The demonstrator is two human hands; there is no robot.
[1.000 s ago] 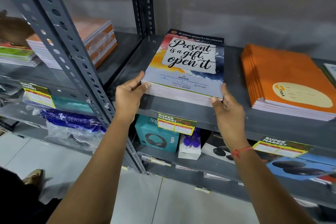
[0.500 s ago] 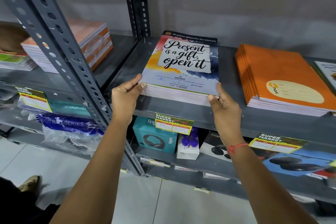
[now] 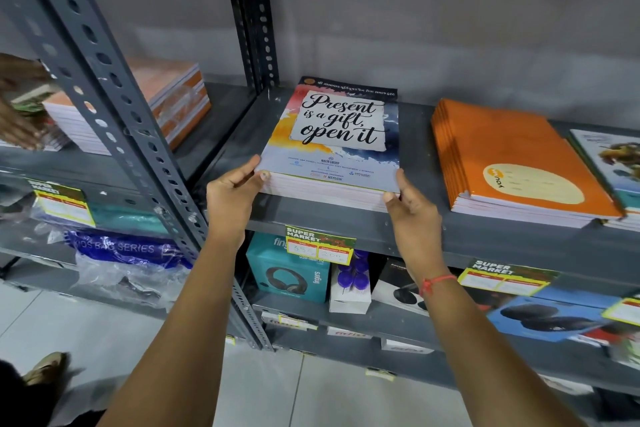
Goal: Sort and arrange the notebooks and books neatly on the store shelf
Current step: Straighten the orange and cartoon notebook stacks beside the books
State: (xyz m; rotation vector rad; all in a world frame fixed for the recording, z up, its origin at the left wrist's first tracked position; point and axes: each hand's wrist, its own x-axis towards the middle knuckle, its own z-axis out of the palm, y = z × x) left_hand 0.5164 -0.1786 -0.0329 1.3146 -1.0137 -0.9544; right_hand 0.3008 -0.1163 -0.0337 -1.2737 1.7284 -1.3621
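Note:
A stack of notebooks with a colourful cover reading "Present is a gift, open it" [image 3: 334, 135] lies flat on the grey metal shelf [image 3: 346, 222]. My left hand [image 3: 232, 194] grips the stack's near left corner, thumb on the cover. My right hand [image 3: 410, 211] presses the near right corner with its fingers against the edges. To the right lies a stack of orange notebooks [image 3: 512, 156]. Beyond it, at the frame edge, sits another notebook stack with a picture cover [image 3: 613, 163].
A perforated grey upright [image 3: 114, 104] crosses the left foreground. Behind it another stack of orange-edged notebooks [image 3: 162, 104] rests on the neighbouring shelf, where another person's hand [image 3: 17, 128] reaches in. Headphone boxes [image 3: 287, 270] and price tags [image 3: 320, 243] fill the lower shelf.
The view has shifted slightly. Both hands stay on the stack's near corners, and the stack has barely moved on the shelf.

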